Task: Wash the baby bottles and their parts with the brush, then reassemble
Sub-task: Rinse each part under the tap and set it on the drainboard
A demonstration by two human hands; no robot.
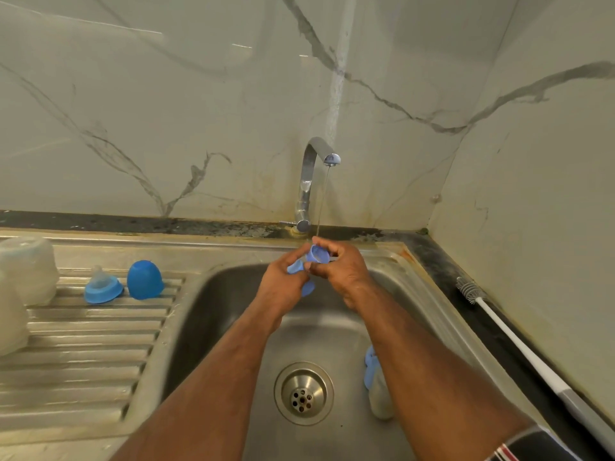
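At the centre of the view, a steel sink (233, 327) fills the lower half, its round drain (303, 393) at about 6 o'clock from the hands. At 9 o'clock from the basin lies the ribbed draining board (83, 354), part of the same steel unit. The dark worktop (442, 267) runs along the marbled wall at 3 o'clock. A chrome tap (307, 181) stands at 12 o'clock, a thin stream of water falling from its spout onto the hands.

On the draining board's far left stand pale, translucent bottles (23, 287), blurred at the frame edge. Just beside them at 3 o'clock sit a blue dome cap (144, 280) and a blue collar with clear teat (102, 287), touching or nearly so. A long white bottle brush (512, 337) lies on the worktop at 3 o'clock, bristles toward the wall. In the basin, partly hidden under the right forearm, lies another bottle (379, 397) with a blue top.

The left hand (283, 281) curls around small blue parts (294, 268). The right hand (342, 267) pinches a small blue cup-shaped part (316, 253) under the stream.
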